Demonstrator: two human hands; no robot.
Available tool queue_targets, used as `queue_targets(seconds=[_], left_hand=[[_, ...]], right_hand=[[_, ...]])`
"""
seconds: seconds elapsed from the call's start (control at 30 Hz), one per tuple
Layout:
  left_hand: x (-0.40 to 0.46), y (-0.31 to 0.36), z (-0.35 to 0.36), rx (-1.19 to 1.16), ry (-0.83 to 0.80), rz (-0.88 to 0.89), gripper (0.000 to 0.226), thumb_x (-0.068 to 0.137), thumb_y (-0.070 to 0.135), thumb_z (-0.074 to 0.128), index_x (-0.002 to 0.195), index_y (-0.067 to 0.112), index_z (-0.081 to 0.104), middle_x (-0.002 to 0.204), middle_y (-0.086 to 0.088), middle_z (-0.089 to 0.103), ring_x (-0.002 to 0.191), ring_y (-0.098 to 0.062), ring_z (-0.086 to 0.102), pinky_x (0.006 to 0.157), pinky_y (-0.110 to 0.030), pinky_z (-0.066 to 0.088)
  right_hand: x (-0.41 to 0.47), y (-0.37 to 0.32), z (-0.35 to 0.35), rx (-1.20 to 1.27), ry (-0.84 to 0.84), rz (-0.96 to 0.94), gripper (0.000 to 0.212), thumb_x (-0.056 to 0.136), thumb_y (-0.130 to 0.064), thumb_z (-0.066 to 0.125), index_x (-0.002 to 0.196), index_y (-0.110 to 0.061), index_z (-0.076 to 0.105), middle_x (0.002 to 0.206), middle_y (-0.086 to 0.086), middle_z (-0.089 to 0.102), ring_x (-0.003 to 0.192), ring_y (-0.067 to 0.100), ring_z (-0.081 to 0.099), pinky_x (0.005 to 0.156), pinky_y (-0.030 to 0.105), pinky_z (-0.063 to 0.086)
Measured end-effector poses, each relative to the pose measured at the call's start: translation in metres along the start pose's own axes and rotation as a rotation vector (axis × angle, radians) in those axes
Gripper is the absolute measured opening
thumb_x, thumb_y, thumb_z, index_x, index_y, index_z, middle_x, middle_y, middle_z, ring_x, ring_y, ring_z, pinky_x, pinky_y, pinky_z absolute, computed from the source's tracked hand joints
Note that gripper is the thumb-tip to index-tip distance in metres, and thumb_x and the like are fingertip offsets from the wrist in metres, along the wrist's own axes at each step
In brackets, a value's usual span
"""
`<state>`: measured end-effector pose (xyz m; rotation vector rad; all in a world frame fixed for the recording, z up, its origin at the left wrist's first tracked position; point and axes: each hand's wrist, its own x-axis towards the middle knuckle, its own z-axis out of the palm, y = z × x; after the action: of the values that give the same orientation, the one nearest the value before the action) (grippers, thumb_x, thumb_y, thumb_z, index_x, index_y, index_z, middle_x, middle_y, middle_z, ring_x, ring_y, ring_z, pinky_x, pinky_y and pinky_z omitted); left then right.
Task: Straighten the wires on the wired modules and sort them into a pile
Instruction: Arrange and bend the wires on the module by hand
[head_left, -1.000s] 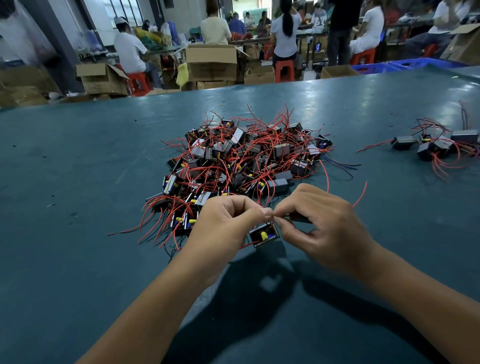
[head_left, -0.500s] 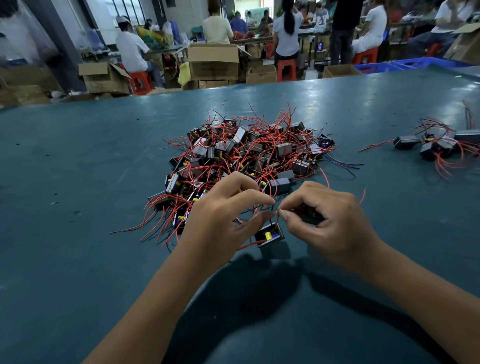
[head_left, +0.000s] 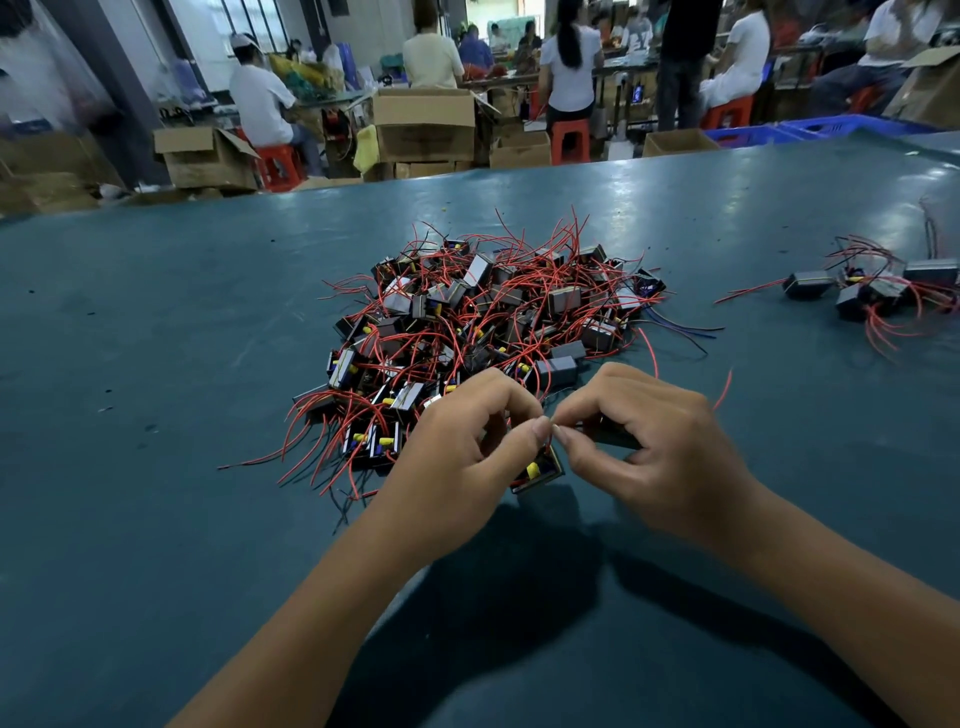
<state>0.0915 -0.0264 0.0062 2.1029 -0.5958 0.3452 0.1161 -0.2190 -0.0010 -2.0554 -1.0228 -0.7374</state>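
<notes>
Two hands meet just in front of the big tangled heap (head_left: 483, 332) on the teal tabletop (head_left: 156, 364). Left hand (head_left: 462, 457) pinches closed on one module (head_left: 537, 470) (yellow part showing), right hand (head_left: 660, 452) pinches its wire beside it. Several sorted modules (head_left: 872, 293) lie well apart, far right.

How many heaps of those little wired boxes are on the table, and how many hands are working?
Heaps of wired modules: 2, the big heap and the small heap at right
Hands: 2, left hand and right hand
Total: 4
</notes>
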Motion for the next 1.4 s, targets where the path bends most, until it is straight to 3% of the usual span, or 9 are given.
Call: queue_targets(seconds=[0.1,0.27,0.4,0.53,0.63,0.73,0.83,0.97,1.4], left_hand=[[0.000,0.000,0.004,-0.278,-0.034,-0.214,0.017,0.090,0.025,0.059,0.074,0.022,0.062,0.055,0.014,0.045,0.047,-0.002,0.034,0.047,-0.013,0.029],[0.002,0.002,0.008,-0.698,-0.101,-0.502,0.020,0.080,0.024,0.060,0.061,0.024,0.065,0.050,0.000,0.035,0.044,-0.010,0.023,0.042,-0.017,0.024],[0.001,0.000,0.005,-0.390,-0.063,-0.328,0.015,0.087,0.028,0.061,0.074,0.025,0.067,0.055,0.009,0.044,0.048,-0.007,0.034,0.046,-0.017,0.028],[-0.001,-0.001,-0.002,-0.302,-0.062,-0.228,0.004,0.088,0.016,0.063,0.086,0.019,0.066,0.061,0.017,0.053,0.051,0.000,0.040,0.050,-0.010,0.033],[-0.002,-0.002,-0.001,-0.005,-0.018,-0.087,0.015,0.089,0.008,0.068,0.091,0.022,0.062,0.074,0.024,0.056,0.057,-0.003,0.045,0.056,-0.010,0.035],[0.000,-0.002,-0.001,0.243,0.117,0.086,0.018,0.085,0.013,0.077,0.095,0.018,0.063,0.089,0.018,0.053,0.065,-0.008,0.047,0.061,-0.012,0.035],[0.002,-0.006,-0.003,0.297,0.174,0.212,0.017,0.085,0.021,0.078,0.097,0.014,0.068,0.097,0.006,0.057,0.078,0.004,0.049,0.067,-0.019,0.041],[0.001,-0.007,-0.004,0.411,0.211,0.328,0.015,0.088,0.025,0.076,0.096,0.013,0.074,0.098,0.000,0.061,0.081,-0.017,0.061,0.060,-0.039,0.051],[0.002,-0.010,-0.013,0.614,0.214,0.506,0.018,0.099,0.027,0.065,0.091,0.017,0.077,0.092,-0.004,0.064,0.072,-0.023,0.057,0.054,-0.040,0.047]], right_hand=[[0.000,-0.001,0.000,-0.026,-0.016,-0.034,0.003,0.085,-0.006,0.069,0.083,-0.006,0.070,0.079,-0.006,0.061,0.075,0.008,0.051,0.073,0.017,0.041],[0.000,0.001,0.002,-0.041,-0.025,-0.060,0.004,0.085,-0.004,0.070,0.082,-0.006,0.070,0.078,-0.004,0.063,0.074,0.011,0.053,0.073,0.018,0.042],[-0.001,0.003,0.003,-0.005,-0.008,0.016,0.003,0.085,-0.008,0.069,0.081,-0.008,0.069,0.077,-0.004,0.063,0.074,0.011,0.055,0.071,0.021,0.044],[0.000,0.003,0.003,0.030,0.019,0.063,0.011,0.087,-0.019,0.063,0.081,-0.011,0.068,0.076,-0.011,0.059,0.072,0.005,0.052,0.071,0.014,0.039],[0.000,0.004,0.003,0.029,0.018,0.073,0.006,0.086,-0.014,0.067,0.080,-0.011,0.067,0.075,-0.011,0.059,0.071,0.006,0.053,0.069,0.015,0.040],[-0.001,0.004,0.003,0.035,0.004,0.087,0.003,0.084,-0.010,0.069,0.081,-0.011,0.068,0.076,-0.011,0.059,0.073,0.004,0.053,0.069,0.014,0.040],[-0.001,0.004,0.002,0.045,-0.003,0.100,0.003,0.083,-0.010,0.069,0.081,-0.011,0.068,0.076,-0.011,0.058,0.072,0.002,0.052,0.069,0.011,0.038],[0.000,0.003,0.002,0.051,-0.007,0.100,0.003,0.083,-0.009,0.068,0.081,-0.011,0.068,0.076,-0.016,0.056,0.072,0.000,0.051,0.069,0.010,0.038],[-0.001,0.002,0.001,0.029,-0.033,0.086,0.001,0.084,-0.010,0.069,0.084,-0.012,0.069,0.078,-0.011,0.059,0.074,0.003,0.053,0.070,0.012,0.041]])
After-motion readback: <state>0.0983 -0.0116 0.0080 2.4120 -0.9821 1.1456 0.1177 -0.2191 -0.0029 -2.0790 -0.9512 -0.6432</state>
